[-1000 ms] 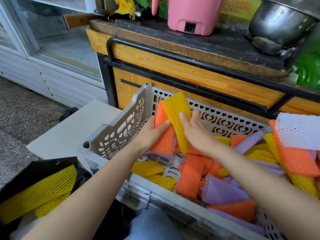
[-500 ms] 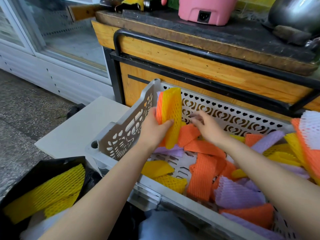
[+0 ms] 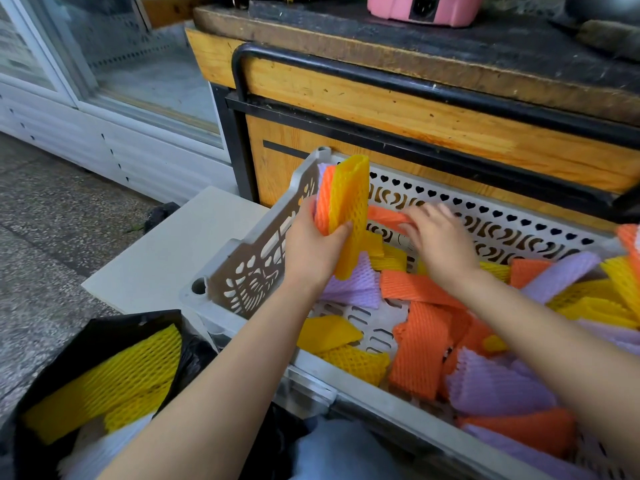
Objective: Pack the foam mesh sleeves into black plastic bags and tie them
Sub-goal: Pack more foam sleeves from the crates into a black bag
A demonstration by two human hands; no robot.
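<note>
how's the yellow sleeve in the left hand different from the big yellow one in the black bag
The held yellow sleeve stands upright over the crate, gripped by the left hand; the bagged yellow sleeve lies slanted in the black bag. The held one is pressed against an orange sleeve; the bagged one rests on more yellow mesh. Both are yellow foam mesh.

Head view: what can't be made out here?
All head view:
- Right hand: fingers motion-blurred; unclear whether they grip the orange sleeve.
- Stack of sleeves in the left hand: count hidden behind the yellow front one and the palm.
- Black bag: cut off by the bottom-left edge, partly behind the left forearm; fill level unknown.
- Crate: right end out of frame.
- Pink appliance: top cut off.
</note>
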